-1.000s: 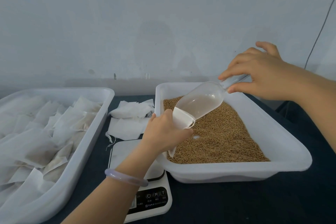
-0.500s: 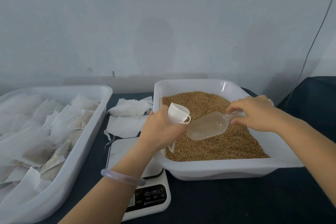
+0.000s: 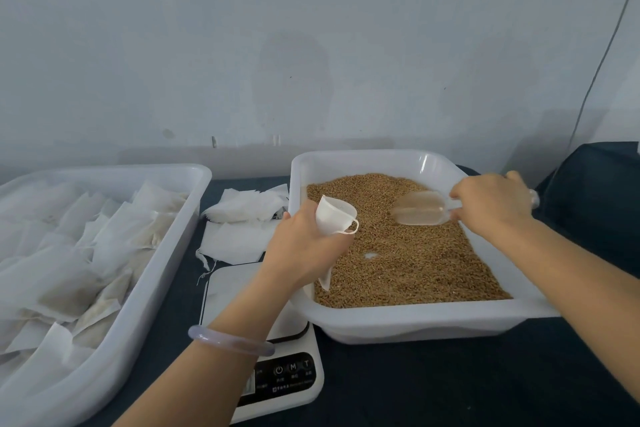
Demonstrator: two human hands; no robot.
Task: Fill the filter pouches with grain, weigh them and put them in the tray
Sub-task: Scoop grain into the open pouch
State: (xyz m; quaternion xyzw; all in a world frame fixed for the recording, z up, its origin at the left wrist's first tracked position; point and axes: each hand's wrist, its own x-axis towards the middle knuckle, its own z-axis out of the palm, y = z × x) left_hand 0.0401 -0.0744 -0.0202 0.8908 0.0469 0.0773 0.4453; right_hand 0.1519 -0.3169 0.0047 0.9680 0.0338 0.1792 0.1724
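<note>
Filter pouch (image 3: 334, 218): held over the near-left part of the grain tray (image 3: 415, 317), above the grain (image 3: 415, 263), not resting on it. The left hand (image 3: 304, 253) is curled round its middle, so the mouth stands clear above the fist and the closed bottom corner hangs out below it. Long axis near upright, leaning a little; the mouth faces up and to the right, toward the scoop (image 3: 420, 208), with the drawstring loop hanging at the mouth's right edge. The right hand (image 3: 491, 208) grips the clear scoop by its handle; the bowl lies low over the grain, well right of the pouch, open end pointing left. Cannot tell whether the bowl carries grain. Step in hand, by my reading: loading the scoop for a pour into the pouch. To do it well, take a modest load, bring the scoop lip just over the mouth, and tip slowly so spill falls back into the grain tray. Hold the mouth open and the pouch upright; a tight fist would narrow the mouth. The scale (image 3: 277, 381) sits on the desk (image 3: 450, 385) under the left forearm, with empty pouches (image 3: 242, 218) behind it and the pouch tray (image 3: 166, 253) further left.
</note>
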